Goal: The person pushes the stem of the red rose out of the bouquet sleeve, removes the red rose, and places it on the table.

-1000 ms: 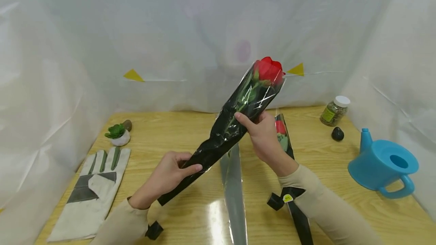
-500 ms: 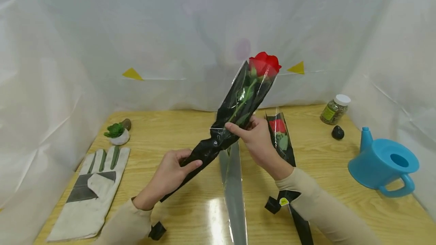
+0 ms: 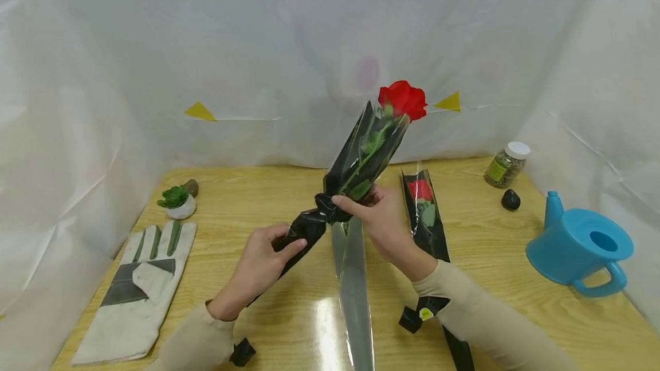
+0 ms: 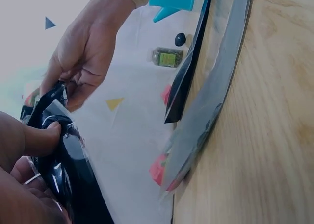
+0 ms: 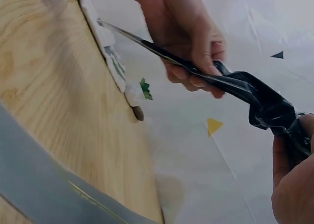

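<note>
Both hands hold a single red rose (image 3: 403, 100) in a black-backed clear sleeve (image 3: 361, 156), tilted up to the right above the table. My left hand (image 3: 265, 259) grips the sleeve's lower end, thumb on top. Higher up, at a crumpled fold, my right hand (image 3: 381, 225) pinches it with the thumb in front. The bloom stands above the sleeve's rim. In the left wrist view the black wrap (image 4: 76, 170) runs through the left hand (image 4: 29, 155). A twisted, bunched stretch of wrap (image 5: 270, 109) shows between the hands in the right wrist view.
A grey sleeve (image 3: 356, 302) lies mid-table, and a second black-sleeved rose (image 3: 428, 216) lies right of it. At left are a work glove (image 3: 139, 296) and a potted succulent (image 3: 177, 202). A blue watering can (image 3: 577, 251), jar (image 3: 507, 165) and black stone (image 3: 511, 200) stand right.
The right hand has slid down the sleeve, toward the left hand. The wrap has bunched up between them, and more of the red bloom shows above the sleeve's rim.
</note>
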